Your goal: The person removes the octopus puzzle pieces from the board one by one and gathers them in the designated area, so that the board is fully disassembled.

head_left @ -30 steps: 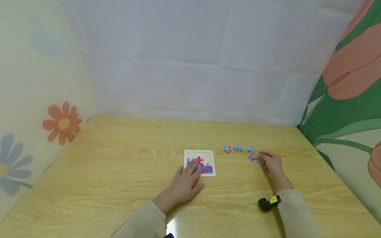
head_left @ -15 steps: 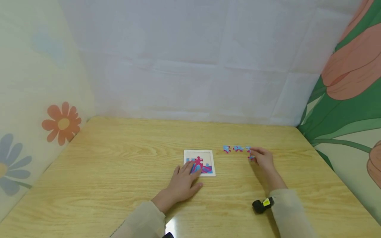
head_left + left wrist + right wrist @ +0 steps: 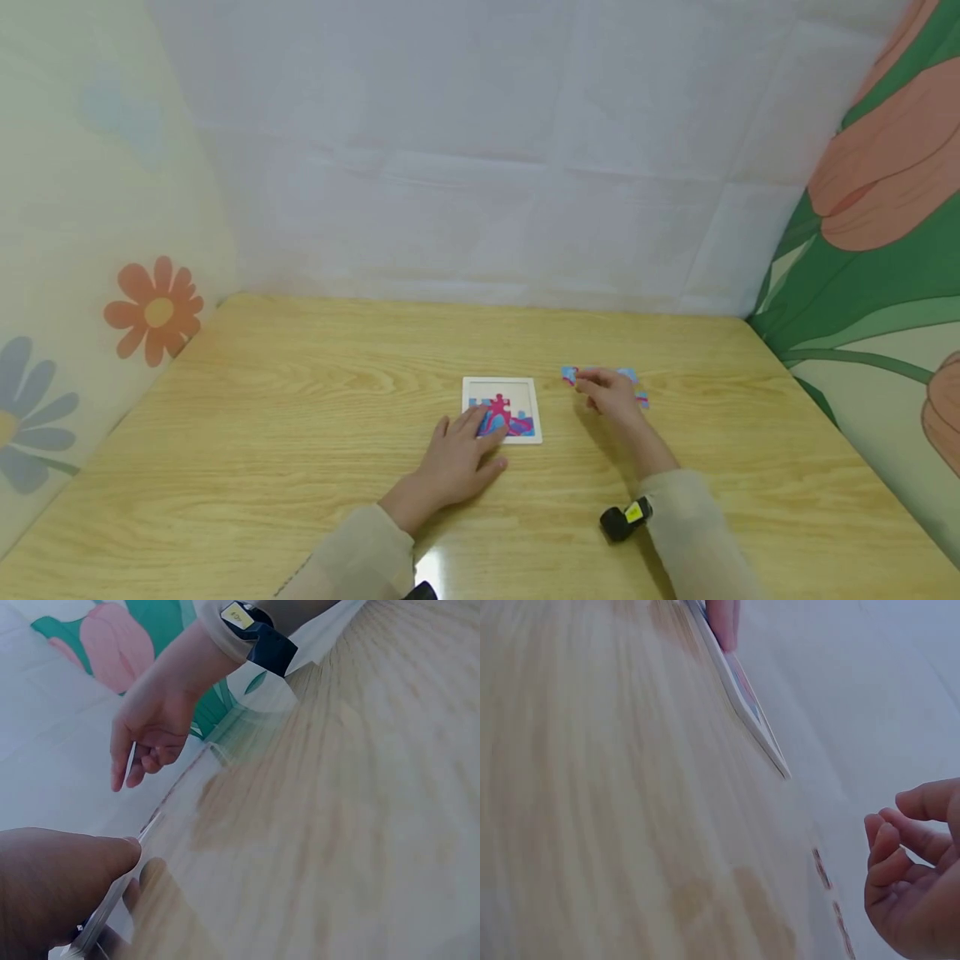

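Left hand point(image 3: 456, 467) lies spread, fingers straight, tips on the fitted pieces point(image 3: 517, 427). Square white frame point(image 3: 498, 380), thin rim: near part filled with interlocking pink-blue pieces, pale base showing at far side. Loose pieces point(image 3: 568, 375), flat and knobbed, lie right of it on wood-grain tabletop point(image 3: 337, 358). Right hand point(image 3: 617, 397) has swung left over them, so it's closer to the frame; fingers bent, tips close together, can't tell if gripping anything.
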`<state>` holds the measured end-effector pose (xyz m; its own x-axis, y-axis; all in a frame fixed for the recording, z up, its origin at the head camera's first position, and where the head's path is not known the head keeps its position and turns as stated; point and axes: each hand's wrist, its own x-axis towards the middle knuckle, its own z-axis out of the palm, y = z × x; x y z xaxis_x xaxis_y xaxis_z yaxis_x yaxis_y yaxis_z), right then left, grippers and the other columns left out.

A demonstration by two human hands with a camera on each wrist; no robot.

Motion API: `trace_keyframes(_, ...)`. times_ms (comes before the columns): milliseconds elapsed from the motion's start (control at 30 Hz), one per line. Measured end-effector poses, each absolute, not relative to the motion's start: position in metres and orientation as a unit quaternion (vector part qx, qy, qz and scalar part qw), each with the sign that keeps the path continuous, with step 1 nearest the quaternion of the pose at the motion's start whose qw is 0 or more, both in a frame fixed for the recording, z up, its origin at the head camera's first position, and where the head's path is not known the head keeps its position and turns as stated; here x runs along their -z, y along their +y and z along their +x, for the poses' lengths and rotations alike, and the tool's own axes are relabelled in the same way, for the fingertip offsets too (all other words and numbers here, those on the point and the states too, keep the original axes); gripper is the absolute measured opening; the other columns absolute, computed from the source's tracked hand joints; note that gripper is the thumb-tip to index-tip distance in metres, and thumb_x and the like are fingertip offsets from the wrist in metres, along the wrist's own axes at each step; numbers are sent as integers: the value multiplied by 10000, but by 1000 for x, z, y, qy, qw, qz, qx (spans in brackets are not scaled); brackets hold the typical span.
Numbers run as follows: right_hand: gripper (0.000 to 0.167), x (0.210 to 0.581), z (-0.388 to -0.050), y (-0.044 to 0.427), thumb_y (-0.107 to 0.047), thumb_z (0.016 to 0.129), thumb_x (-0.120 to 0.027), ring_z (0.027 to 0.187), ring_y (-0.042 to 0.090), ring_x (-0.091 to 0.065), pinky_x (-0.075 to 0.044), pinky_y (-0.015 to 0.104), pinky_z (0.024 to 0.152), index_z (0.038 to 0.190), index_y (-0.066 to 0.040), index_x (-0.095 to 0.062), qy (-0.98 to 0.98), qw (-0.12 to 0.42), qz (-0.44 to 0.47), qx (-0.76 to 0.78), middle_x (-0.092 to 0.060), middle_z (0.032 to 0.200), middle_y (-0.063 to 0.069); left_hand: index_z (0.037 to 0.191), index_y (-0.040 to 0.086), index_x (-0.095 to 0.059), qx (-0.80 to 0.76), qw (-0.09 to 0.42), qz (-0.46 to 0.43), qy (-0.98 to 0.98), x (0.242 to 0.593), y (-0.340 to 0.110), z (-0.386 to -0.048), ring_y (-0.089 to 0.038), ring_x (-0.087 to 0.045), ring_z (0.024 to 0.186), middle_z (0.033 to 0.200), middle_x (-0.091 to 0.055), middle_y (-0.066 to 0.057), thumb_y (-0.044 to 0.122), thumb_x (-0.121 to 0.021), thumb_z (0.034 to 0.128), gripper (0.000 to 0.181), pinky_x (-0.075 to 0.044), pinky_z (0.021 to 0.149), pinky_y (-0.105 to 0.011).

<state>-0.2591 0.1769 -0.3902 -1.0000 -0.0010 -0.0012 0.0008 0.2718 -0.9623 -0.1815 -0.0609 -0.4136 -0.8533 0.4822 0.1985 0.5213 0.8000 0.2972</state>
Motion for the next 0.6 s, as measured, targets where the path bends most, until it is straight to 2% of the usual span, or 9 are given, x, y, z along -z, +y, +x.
trace_keyframes(267, 206, 395, -260, 143, 12, 806, -545, 497, 93, -445, -360, 183, 466, 973, 130, -569, 798, 13, -50, 600, -583, 694, 49, 1243, 162, -492, 166, 50, -260, -950, 414, -62, -182, -306, -235, 1228, 1329, -315, -175, 394, -470, 855, 452, -165, 911, -572)
trace_keyframes(467, 186, 400, -260, 125, 30, 768, -572, 473, 96, -441, -358, 200, 450, 931, 118, -589, 804, 11, -86, 588, -558, 641, 38, 1240, 157, -495, 164, 50, -258, -951, 413, -62, -182, -313, -233, 1227, 1331, -313, -175, 396, -468, 857, 453, -169, 906, -577)
trace_keyframes(600, 181, 402, -259, 117, 23, 764, -567, 457, 101, -434, -357, 209, 424, 927, 97, -594, 809, 28, -89, 581, -545, 624, 32, 1242, 158, -493, 163, 48, -257, -951, 412, -63, -182, -313, -230, 1229, 1333, -310, -174, 396, -467, 858, 452, -164, 909, -578)
